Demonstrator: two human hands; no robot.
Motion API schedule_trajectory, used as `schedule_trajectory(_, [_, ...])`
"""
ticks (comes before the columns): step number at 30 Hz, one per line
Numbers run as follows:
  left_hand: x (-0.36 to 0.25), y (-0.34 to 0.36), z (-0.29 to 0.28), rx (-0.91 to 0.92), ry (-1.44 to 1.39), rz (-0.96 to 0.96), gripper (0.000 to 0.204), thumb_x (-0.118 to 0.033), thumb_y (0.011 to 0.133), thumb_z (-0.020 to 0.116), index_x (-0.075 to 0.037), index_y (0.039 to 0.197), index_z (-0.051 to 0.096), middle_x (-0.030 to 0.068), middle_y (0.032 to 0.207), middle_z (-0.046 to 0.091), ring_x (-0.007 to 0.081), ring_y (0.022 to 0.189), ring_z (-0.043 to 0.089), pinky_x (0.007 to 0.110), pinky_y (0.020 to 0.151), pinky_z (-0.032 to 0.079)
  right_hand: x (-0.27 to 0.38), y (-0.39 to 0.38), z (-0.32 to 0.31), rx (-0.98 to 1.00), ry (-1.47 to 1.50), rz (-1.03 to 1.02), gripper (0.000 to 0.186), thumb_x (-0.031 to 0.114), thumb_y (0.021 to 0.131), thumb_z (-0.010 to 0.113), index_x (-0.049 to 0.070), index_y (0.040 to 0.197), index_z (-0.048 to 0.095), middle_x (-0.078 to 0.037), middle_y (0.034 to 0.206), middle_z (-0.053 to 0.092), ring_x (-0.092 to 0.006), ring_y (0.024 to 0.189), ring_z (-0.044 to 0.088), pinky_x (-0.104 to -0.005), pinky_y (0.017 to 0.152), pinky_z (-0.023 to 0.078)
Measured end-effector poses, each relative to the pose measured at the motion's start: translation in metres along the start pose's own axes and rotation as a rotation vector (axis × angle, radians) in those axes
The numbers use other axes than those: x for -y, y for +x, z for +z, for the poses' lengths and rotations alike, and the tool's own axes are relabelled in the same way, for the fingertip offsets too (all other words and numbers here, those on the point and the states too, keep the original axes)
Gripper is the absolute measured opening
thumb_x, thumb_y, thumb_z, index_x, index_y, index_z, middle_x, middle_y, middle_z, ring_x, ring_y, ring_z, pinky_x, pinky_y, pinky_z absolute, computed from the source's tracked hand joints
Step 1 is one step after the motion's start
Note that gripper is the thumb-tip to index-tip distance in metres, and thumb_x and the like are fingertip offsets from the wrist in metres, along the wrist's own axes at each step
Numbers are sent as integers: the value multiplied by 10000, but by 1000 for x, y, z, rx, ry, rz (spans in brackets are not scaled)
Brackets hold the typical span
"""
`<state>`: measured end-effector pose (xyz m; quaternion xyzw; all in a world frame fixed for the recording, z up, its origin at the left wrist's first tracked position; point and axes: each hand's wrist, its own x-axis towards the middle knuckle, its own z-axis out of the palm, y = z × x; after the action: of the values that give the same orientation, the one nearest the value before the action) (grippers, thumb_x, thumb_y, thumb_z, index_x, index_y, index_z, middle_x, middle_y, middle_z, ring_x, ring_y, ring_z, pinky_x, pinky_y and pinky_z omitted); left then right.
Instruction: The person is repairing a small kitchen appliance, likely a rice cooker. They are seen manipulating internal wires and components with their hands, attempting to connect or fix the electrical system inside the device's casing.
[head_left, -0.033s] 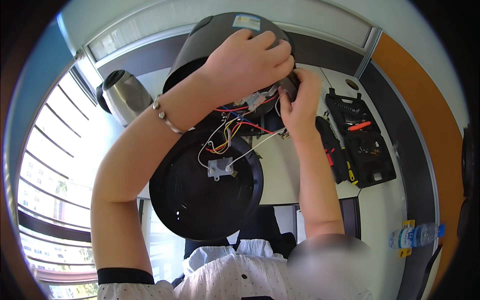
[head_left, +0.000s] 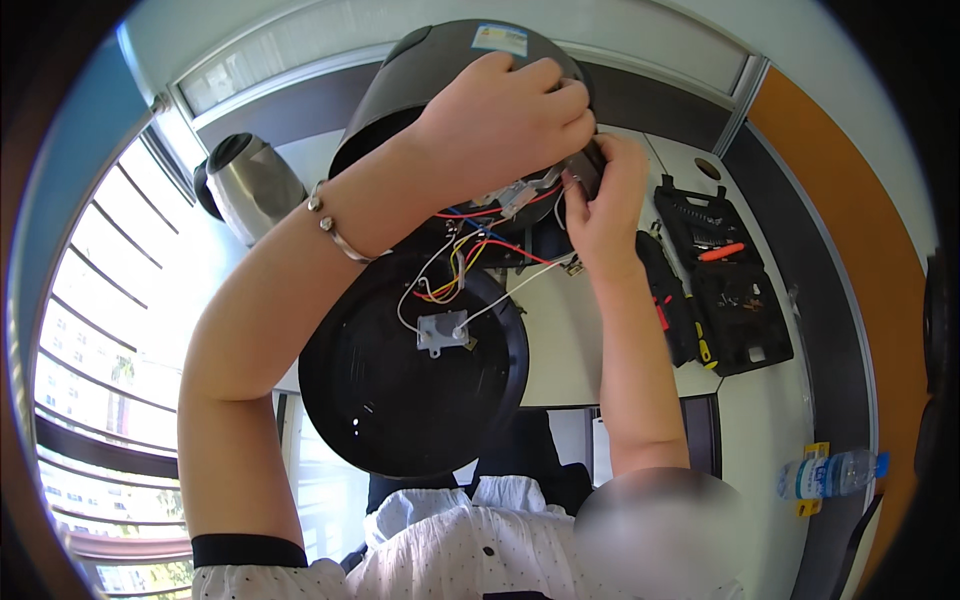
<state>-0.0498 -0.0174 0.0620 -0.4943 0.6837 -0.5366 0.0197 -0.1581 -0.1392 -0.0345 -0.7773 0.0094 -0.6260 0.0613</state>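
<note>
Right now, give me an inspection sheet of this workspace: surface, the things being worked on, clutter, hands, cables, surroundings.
Surface: white desk, partly covered.
Job's things: dark round appliance body tipped on its side; its black round base plate hangs open, joined by wires.
Clutter: open black tool case, screwdrivers beside it, steel kettle.
Hands: left hand grips the body's rim; right hand pinches a small part at the opening, which cannot be made out.
Cables: red, yellow, blue and white wires run to a small grey block on the plate.
Surroundings: window blinds at left, plastic bottle at right.
</note>
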Motion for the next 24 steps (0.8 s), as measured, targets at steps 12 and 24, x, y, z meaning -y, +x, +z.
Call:
schedule_trajectory(12, [3, 5, 11, -75, 225, 236, 250, -187, 697, 624, -124, 935, 580, -4, 899, 544, 128, 715, 532, 222, 561, 415, -6, 2, -1, -30, -7, -80, 396, -8, 667, 674, 0, 1019, 491, -169, 991, 533, -366, 904, 499, -428, 814, 406])
schedule_trajectory(24, [-1, 5, 23, -289, 173, 217, 145, -207, 617, 656, -114, 650, 549, -11, 634, 508, 139, 596, 559, 238, 442, 413, -7, -1, 1, 7, -35, -5, 433, -16, 635, 685, 10, 1023, 495, -160, 1003, 534, -362, 922, 498, -432, 825, 400])
